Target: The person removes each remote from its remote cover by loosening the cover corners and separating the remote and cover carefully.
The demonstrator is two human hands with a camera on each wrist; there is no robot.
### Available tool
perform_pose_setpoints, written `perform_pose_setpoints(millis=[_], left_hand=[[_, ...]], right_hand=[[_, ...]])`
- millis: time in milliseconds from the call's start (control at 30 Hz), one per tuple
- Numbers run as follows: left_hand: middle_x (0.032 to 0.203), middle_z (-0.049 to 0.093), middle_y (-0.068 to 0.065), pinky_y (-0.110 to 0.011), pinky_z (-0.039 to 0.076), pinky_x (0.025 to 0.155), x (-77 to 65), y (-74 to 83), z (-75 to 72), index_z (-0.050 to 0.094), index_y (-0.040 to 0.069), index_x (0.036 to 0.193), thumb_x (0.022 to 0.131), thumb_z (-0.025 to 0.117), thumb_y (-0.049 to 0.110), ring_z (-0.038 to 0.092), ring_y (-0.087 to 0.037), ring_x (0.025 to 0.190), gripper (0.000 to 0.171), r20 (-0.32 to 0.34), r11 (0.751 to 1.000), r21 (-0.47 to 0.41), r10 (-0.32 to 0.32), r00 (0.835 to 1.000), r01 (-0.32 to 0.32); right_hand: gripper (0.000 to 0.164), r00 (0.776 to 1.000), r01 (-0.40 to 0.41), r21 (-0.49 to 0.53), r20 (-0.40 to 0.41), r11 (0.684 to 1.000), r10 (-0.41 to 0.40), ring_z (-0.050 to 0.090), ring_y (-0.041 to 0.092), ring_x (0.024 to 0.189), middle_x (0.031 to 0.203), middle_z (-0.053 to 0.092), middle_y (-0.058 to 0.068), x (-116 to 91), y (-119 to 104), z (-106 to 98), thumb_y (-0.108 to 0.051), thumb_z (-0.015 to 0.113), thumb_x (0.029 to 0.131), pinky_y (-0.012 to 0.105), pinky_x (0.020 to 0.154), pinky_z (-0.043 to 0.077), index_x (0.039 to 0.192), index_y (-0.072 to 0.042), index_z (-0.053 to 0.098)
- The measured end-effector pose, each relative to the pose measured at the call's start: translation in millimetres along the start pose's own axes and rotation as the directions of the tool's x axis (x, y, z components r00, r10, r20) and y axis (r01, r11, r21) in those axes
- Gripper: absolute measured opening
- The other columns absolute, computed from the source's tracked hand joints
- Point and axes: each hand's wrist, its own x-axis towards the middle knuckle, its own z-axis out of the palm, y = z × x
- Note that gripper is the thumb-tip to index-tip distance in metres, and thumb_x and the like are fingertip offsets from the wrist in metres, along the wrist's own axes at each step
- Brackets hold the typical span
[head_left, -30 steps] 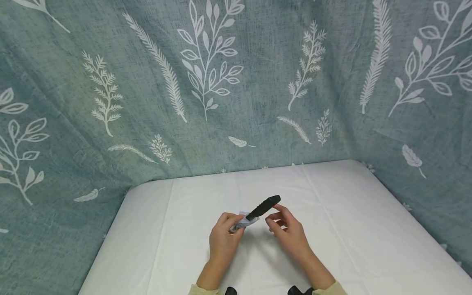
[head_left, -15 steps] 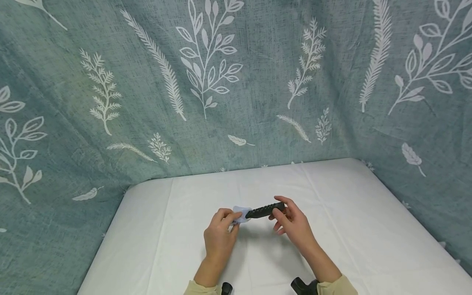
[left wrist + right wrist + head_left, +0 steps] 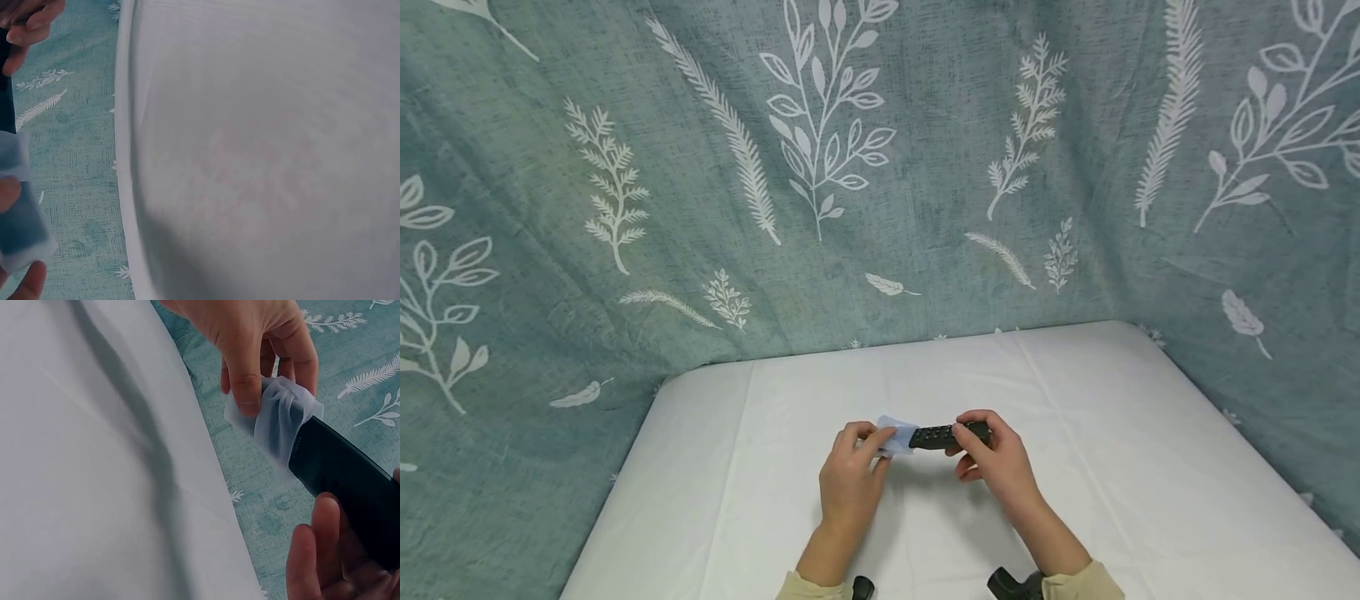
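A black remote control (image 3: 931, 437) is held level above the table, its button side showing in the head view. Its left end sits inside a thin, translucent pale-blue cover (image 3: 904, 437), and the dark shape shows through the cover (image 3: 25, 225) in the left wrist view. My left hand (image 3: 852, 483) pinches the covered end between thumb and fingers. With the thumb on the button side and fingers behind, my right hand (image 3: 1000, 458) grips the bare right end. In the right wrist view, the cover (image 3: 279, 431) is bunched in folds near its open edge, around the remote's smooth back (image 3: 350, 481).
A white-covered table (image 3: 775, 500) lies beneath both hands. Behind it and along its sides hangs a green-blue curtain (image 3: 925, 167) with white leaf prints. Black devices (image 3: 1015, 583) are at the wrists, by the beige sleeves.
The remote has swung from tilted upward to level, its buttons turned into view. My right hand, earlier beside its upper end, now grips that end. The left hand keeps its hold on the cover.
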Motion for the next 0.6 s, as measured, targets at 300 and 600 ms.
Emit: perform_pose_setpoints(millis=[300, 600], left_hand=[[0.118, 0.06, 0.005, -0.031, 0.058, 0.075, 2.9, 9.8, -11.1, 0.065, 0.03, 0.132, 0.067, 0.093, 0.023, 0.062, -0.015, 0.106, 0.071, 0.241, 0.994, -0.022, -0.099, 0.965, 0.107], [0.104, 0.064, 0.004, -0.028, 0.052, 0.071, 13.4, 17.6, -19.7, 0.075, 0.019, 0.119, 0.084, 0.08, 0.036, 0.06, -0.014, 0.097, 0.039, 0.223, 0.98, -0.12, -0.132, 0.966, 0.161]], right_hand=[[0.034, 1.0, 0.018, 0.017, -0.012, 1.0, -0.018, 0.066, 0.018, 0.06, 0.091, 0.074, 0.018, 0, 3, -8, -0.028, 0.065, 0.098, 0.032, 0.06, 0.059, 0.124, -0.009, 0.055], [0.033, 0.999, 0.049, 0.038, 0.001, 0.998, -0.049, 0.066, 0.017, 0.063, 0.103, 0.064, 0.014, 0, 9, -16, -0.019, 0.065, 0.097, 0.032, 0.062, 0.059, 0.125, -0.008, 0.053]])
